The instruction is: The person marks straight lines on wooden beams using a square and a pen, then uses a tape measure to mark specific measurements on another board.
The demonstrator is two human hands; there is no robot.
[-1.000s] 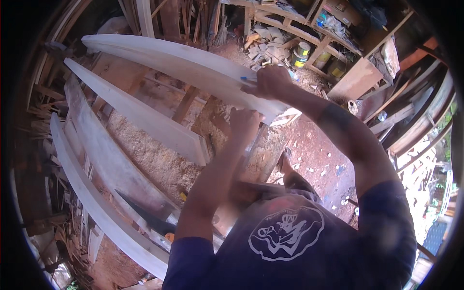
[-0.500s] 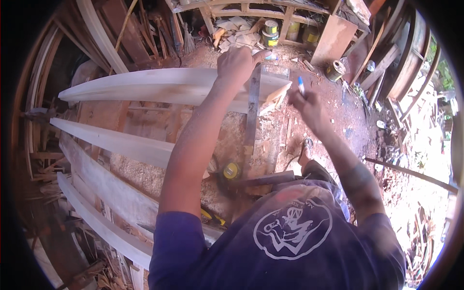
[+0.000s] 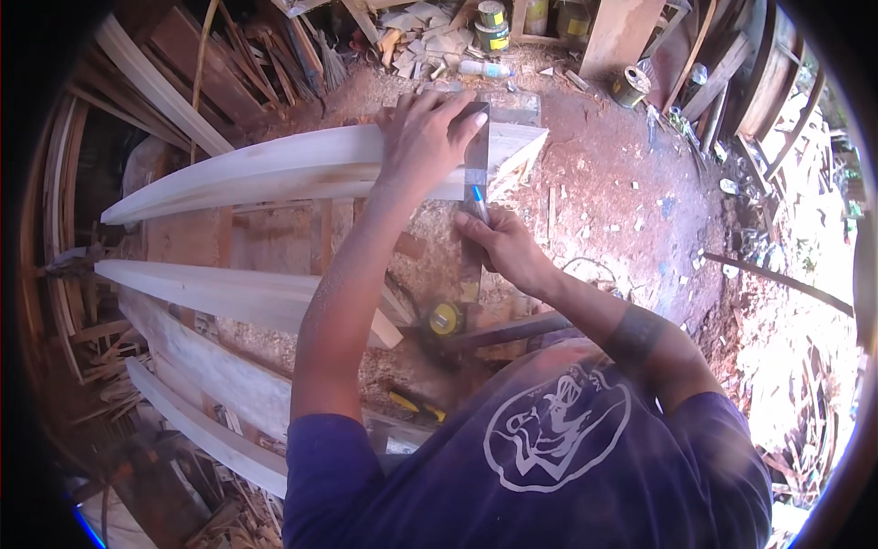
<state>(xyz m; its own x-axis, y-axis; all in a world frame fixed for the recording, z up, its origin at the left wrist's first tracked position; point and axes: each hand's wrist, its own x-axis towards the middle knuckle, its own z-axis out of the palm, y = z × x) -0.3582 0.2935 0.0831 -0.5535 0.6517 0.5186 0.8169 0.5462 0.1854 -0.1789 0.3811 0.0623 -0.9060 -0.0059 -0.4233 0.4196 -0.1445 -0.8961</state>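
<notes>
A pale curved wooden beam (image 3: 238, 165) lies across the upper middle of the work area, with a dark metal straightedge (image 3: 475, 156) crossing its right end. My left hand (image 3: 428, 137) grips the straightedge's top and the beam, fingers curled over both. Just below the beam, my right hand (image 3: 501, 240) holds a blue-and-white pen (image 3: 479, 206) upright against the straightedge, its thumb on the metal. Another pale board (image 3: 201, 282) lies nearer me, partly behind my left arm. A yellow tape measure (image 3: 444, 319) and a yellow-and-black tool (image 3: 416, 403) lie below my hands.
More long boards (image 3: 201, 421) lie at lower left. Timber (image 3: 210, 64) leans along the back and sides. Tins (image 3: 491, 34), a loose can (image 3: 629, 87), a plastic bottle (image 3: 485, 69) and wood offcuts (image 3: 430, 37) sit at the back. A dark bar (image 3: 777, 284) lies at right.
The view has turned, so the beams lie flatter. My left hand has moved up onto the straightedge at the beam's end; my right hand with the pen has come down below the beam against it.
</notes>
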